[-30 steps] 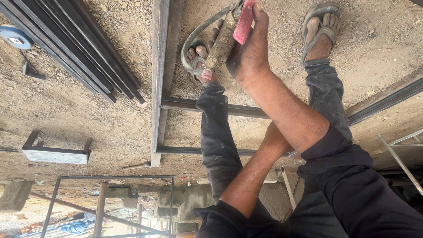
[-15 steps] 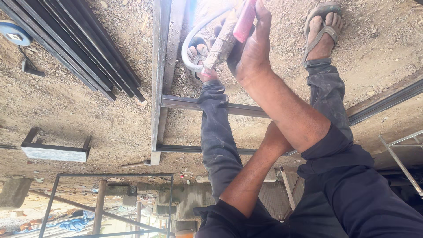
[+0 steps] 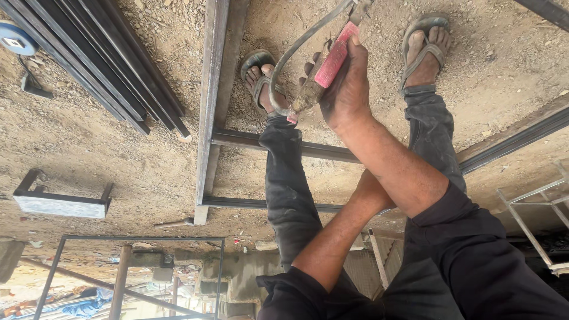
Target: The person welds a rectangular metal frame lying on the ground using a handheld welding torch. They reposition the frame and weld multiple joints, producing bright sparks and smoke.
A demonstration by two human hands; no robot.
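Wrapped firmly around a red-handled welding electrode holder, one hand shows clearly in the upper middle of the view, its fingers closed on the handle; judging by how the forearms cross, it is probably the right hand, though the upside-down view makes that hard to settle. The holder sits at the far end of that arm, between the person's two sandalled feet, with its grimy metal end pointing down toward the left foot in the picture. A grey cable loops from the holder's top, curving out to the left and back to the tool. The other forearm runs beneath the first arm, and its hand is hidden behind that arm, so whether it grips anything cannot be told. Both legs wear dark trousers, and the second foot stands to the right on the gravelly ground. Just left of the holder lies a steel frame of long rusty bars, with cross-pieces passing under the legs. Further left, a bundle of dark steel bars rests on the dirt, and a small U-shaped bracket lies well apart at the left edge. A thin rectangular rod frame shows near the bottom left.
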